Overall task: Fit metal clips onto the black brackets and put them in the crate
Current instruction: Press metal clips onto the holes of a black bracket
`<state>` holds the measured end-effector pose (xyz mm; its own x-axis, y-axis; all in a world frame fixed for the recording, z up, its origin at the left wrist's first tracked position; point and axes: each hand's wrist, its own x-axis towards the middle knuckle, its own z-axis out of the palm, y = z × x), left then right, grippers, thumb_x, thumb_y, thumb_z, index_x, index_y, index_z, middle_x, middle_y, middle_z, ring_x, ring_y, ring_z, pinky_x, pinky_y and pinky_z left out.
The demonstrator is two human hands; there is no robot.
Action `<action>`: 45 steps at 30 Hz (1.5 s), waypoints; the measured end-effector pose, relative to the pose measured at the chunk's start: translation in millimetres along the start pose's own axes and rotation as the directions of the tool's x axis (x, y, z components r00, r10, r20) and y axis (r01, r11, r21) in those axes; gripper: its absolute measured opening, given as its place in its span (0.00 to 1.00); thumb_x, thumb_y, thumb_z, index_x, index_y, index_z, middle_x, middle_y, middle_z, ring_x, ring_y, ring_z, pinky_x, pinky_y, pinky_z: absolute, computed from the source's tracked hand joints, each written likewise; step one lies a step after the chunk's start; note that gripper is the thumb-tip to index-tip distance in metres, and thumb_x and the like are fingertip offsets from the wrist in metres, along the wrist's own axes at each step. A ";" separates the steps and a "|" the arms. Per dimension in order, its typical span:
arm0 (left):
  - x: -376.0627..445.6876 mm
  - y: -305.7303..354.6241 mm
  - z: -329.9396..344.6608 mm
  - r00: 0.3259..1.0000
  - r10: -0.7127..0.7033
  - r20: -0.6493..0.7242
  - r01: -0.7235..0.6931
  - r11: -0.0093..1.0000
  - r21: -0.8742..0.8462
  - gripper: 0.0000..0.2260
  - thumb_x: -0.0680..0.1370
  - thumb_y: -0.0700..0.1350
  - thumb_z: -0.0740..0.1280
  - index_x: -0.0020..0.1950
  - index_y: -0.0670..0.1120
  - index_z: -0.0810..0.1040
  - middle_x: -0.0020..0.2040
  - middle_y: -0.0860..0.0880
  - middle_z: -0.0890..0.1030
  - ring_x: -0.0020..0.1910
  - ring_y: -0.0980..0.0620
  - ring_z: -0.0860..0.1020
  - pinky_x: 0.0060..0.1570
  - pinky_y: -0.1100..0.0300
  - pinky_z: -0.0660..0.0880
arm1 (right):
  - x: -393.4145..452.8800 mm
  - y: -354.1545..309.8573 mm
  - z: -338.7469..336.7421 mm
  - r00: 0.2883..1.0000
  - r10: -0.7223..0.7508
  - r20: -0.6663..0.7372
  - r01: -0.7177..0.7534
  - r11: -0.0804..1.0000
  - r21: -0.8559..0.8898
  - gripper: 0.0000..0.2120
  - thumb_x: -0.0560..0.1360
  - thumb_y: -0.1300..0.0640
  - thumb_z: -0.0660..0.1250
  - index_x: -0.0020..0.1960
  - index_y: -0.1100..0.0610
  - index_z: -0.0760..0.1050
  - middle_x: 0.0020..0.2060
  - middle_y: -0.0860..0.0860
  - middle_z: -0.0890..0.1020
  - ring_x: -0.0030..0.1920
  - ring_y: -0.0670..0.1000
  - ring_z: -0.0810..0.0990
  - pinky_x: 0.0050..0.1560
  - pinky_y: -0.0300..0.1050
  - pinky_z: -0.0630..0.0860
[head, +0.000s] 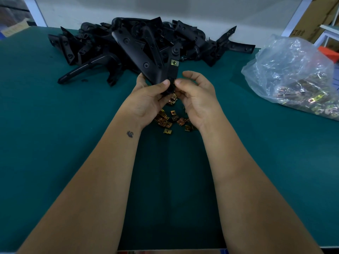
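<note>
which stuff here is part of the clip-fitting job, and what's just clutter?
In the job:
left hand and right hand on the held bracket
fitted clip
loose clips
bracket pile
bag of clips

Lying about:
cardboard boxes
orange item

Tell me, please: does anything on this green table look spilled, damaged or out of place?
Nothing looks damaged. The loose metal clips lie scattered on the green table under the hands, outside the plastic bag, probably as working stock. The black brackets lie in an untidy heap. No crate is in view.
</note>
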<state>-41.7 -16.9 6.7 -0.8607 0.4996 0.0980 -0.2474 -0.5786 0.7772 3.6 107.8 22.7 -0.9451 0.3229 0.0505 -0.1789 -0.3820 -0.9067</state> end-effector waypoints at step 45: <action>2.1 1.2 4.3 0.958 0.068 -0.279 -0.059 0.997 0.043 0.06 0.82 0.36 0.63 0.55 0.43 0.77 0.43 0.48 0.85 0.36 0.54 0.82 0.42 0.61 0.80 | -10.0 4.1 11.8 0.967 -0.254 -0.016 0.223 0.874 -0.431 0.03 0.75 0.58 0.71 0.42 0.54 0.80 0.36 0.45 0.80 0.39 0.41 0.78 0.40 0.31 0.73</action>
<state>-41.8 -13.8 10.5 -0.9655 0.2591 -0.0263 -0.1771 -0.5788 0.7960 9.1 92.8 23.4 -0.8643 0.4227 0.2725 -0.2490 0.1110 -0.9621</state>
